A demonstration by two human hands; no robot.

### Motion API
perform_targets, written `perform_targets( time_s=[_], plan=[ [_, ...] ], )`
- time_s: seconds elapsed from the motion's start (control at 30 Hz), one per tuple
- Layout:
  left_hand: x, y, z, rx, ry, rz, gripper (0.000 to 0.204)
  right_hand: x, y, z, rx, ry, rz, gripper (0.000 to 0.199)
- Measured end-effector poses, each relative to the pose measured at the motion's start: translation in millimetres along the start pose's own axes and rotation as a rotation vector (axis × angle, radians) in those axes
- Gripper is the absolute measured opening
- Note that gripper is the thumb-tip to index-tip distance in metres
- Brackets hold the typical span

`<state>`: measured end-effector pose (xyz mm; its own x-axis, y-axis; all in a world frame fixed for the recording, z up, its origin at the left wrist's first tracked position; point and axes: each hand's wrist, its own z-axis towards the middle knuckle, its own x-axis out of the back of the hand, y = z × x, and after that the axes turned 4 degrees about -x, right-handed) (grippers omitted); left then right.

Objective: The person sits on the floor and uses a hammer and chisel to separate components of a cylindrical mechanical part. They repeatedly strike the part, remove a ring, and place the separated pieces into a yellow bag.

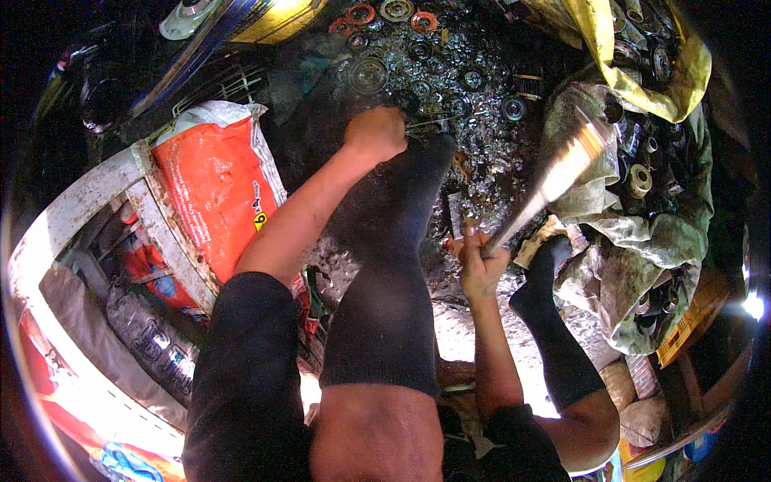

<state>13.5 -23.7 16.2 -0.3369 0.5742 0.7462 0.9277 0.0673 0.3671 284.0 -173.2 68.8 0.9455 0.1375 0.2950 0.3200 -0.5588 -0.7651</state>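
Grips one shiny tool low on the handle with the right hand, with fingers closed round it. Looks like a hammer, but too blurred to be sure. Tilts it up and away to the right, toward a cloth sack. Maybe held so low for a big swing. Curls the left hand into a tight fist farther out, right by some thin wires; cannot be sure of anything inside. Might press there to hold a small thing steady.

Stretches one leg in a black sock out between both arms, nearly to the fist. Has the other foot off to the right, likely to leave room in the middle. Has a rusty white frame on the left, with clear plastic inside, and a red bag just beside it. Has the sack folded open, perhaps for easy reach of the metal parts. Has a dark heap of bits ahead.

Counts up to two hands, one tool, two black socks, one frame, one red bag, one sack. Shows three orange rings and one pale ring farthest off, with too many little bits to count.
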Motion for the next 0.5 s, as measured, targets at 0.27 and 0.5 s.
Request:
perform_targets(
  time_s=[0.27, 0.5],
  plan=[
    [-5.3, -12.4, 1.5, -0.071, 0.046, -0.023, 0.025, -1.1, 12.6, 32.4, -0.384, -0.04, -0.56, 0.04],
    [5.1, -6.7, 1.4, 0.003, -0.022, -0.003, 0.028, -6.6, 4.9, 21.0, -0.202, -0.011, -0.019, 0.04]
  ],
)
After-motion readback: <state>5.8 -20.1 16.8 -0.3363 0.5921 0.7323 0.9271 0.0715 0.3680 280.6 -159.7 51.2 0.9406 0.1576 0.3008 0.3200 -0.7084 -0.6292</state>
